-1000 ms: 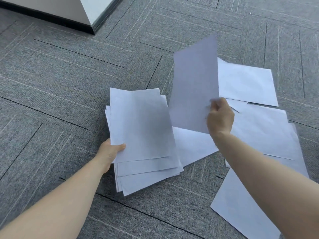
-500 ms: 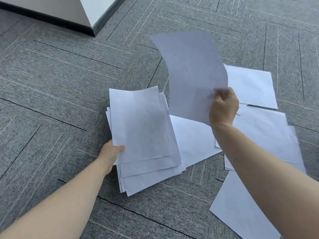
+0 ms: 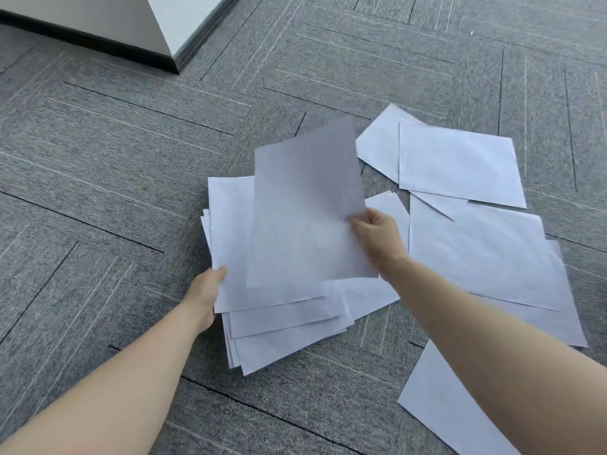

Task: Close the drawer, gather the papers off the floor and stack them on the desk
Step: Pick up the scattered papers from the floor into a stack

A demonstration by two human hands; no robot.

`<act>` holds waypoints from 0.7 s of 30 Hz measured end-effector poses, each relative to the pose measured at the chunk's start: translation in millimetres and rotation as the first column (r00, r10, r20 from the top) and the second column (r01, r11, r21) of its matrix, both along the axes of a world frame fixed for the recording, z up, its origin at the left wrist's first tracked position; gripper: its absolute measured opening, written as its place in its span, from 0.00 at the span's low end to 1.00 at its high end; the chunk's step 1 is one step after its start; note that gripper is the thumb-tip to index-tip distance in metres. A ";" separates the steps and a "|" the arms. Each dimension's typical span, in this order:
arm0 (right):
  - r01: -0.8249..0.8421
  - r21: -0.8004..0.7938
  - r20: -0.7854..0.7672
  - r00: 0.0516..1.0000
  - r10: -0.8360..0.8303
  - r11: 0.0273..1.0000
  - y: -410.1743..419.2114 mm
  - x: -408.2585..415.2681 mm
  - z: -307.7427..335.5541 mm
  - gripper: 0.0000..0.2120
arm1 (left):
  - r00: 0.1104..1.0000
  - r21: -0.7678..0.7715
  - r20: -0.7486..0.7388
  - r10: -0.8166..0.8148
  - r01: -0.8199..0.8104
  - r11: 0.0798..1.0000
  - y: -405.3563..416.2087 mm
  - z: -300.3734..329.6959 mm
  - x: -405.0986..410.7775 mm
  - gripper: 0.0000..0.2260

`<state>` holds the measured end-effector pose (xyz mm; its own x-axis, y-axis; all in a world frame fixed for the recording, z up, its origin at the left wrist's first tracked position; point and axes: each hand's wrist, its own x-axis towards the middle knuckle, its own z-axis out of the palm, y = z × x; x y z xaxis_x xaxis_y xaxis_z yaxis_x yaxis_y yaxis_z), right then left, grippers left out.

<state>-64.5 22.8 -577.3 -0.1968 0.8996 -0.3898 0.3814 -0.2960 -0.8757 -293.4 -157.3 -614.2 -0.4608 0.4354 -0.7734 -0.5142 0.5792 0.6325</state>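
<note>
Now spread across grey carpet (image 3: 115, 165), with a pale cabinet corner (image 3: 157, 24) at the top edge and neither drawer nor desk in view. Scattered to the right, well apart from the pile: loose papers (image 3: 476, 251) overlapping one another, one more sheet (image 3: 437, 408) near the bottom edge. Left of centre, a rough stack (image 3: 279, 326) fanned on the floor, gripped at its near left corner by the left hand (image 3: 205, 292), thumb on top. Smallest, and newest: a single sheet (image 3: 305, 205), a second ago held upright and curling in the air, now swung down and leftward to lie tilted over the stack, pinched at its right edge between thumb and fingers of the right hand (image 3: 377, 233). Judged one more paper nearly gathered; several on the floor to go, desk stacking not yet begun.
</note>
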 end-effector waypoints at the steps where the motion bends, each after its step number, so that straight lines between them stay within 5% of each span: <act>1: -0.039 -0.022 0.018 0.999 0.039 0.999 -6.5 -1.3 -8.0 0.08 | 1.000 -0.014 0.023 0.019 -0.019 1.000 -1.1 -4.8 -3.0 0.26; 3: -0.109 -0.063 0.048 0.993 0.112 0.992 -20.1 -3.9 -20.9 0.09 | 0.998 -0.013 0.053 0.020 -0.019 1.000 -2.4 -13.2 -7.7 0.34; 7: -0.234 -0.136 0.059 0.968 0.244 0.963 -44.6 -14.0 -33.3 0.10 | 0.995 0.062 0.001 -0.100 0.100 0.993 8.0 -0.2 8.5 0.11; 12: -0.369 -0.125 0.326 0.861 0.390 0.921 -45.1 -10.5 -31.8 0.11 | 0.997 0.068 -0.050 -0.066 0.070 0.995 9.6 -5.6 7.6 0.11; 16: -0.685 -0.013 0.728 0.493 0.477 0.729 -32.1 32.1 -25.7 0.16 | 0.999 0.066 -0.045 -0.010 0.013 0.998 4.0 -6.0 -11.1 0.10; 21: -0.922 -0.220 0.839 -0.013 0.544 0.317 -45.8 68.2 -25.4 0.39 | 0.996 0.079 -0.041 0.078 -0.074 0.994 -8.7 -10.1 -34.9 0.14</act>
